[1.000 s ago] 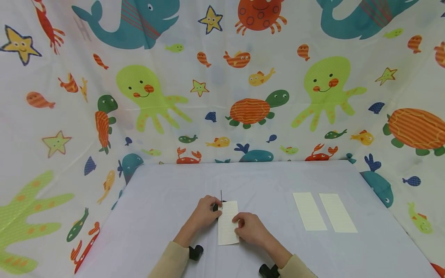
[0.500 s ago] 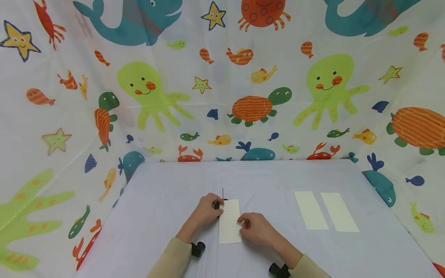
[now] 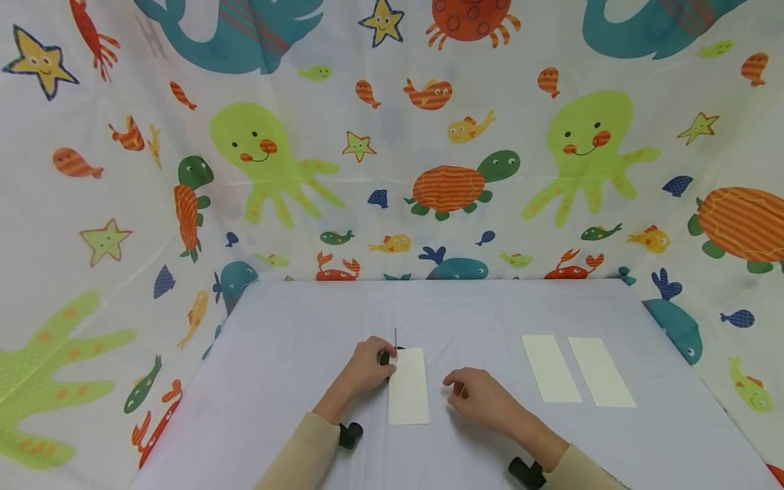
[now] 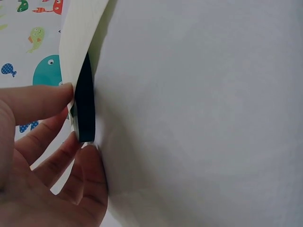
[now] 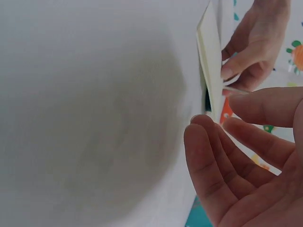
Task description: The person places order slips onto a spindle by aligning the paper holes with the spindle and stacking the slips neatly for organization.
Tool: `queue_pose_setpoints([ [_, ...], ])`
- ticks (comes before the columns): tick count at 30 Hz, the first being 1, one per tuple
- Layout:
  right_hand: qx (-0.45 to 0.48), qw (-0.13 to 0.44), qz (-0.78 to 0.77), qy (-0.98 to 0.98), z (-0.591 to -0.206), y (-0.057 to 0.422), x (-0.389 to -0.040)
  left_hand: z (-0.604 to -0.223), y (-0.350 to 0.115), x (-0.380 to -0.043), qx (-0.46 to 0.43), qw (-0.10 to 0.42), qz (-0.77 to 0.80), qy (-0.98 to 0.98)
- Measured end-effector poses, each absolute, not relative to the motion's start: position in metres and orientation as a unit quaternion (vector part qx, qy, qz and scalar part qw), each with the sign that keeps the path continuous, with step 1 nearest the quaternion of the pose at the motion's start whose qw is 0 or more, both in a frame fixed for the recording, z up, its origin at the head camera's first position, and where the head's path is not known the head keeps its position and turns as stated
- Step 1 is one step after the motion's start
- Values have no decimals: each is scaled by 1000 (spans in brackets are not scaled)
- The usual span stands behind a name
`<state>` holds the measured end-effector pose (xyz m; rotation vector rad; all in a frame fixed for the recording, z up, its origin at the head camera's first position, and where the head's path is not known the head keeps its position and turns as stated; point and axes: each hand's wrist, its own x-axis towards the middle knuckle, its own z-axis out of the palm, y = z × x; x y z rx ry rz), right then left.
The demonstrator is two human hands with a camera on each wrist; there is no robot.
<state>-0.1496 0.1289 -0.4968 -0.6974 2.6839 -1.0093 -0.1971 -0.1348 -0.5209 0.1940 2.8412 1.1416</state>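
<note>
A cream slip of faintly lined paper (image 3: 409, 391) lies over the black round base (image 4: 86, 109) of what looks like a receipt spike, whose thin rod (image 3: 395, 340) stands up at the slip's top left. My left hand (image 3: 370, 364) grips the edge of the base, and in the left wrist view its thumb (image 4: 47, 101) presses the paper from above while the fingers sit at the base's side. Most of the base is hidden under the slip. To the right of the paper, my right hand (image 3: 484, 398) hovers with loosely bent fingers (image 5: 203, 156) and nothing in them.
Two more cream slips, a left one (image 3: 551, 368) and a right one (image 3: 602, 372), lie side by side on the white-covered table (image 3: 306, 313). A curtain (image 3: 380, 170) printed with sea animals hangs behind the table and along its sides.
My right hand has let go of the slip's right edge and drawn away to the right. The left hand keeps its hold, and the view has shifted slightly.
</note>
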Motion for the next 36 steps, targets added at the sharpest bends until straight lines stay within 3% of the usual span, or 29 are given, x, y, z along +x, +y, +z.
queue_pose_setpoints([
  [24,-269,0,-146,952,-484,195,-160,-518,-134,-197,63,45,372,925],
  [36,-258,-1,-140,956,-479,230,-172,-520,-135,-196,68,38,371,925],
])
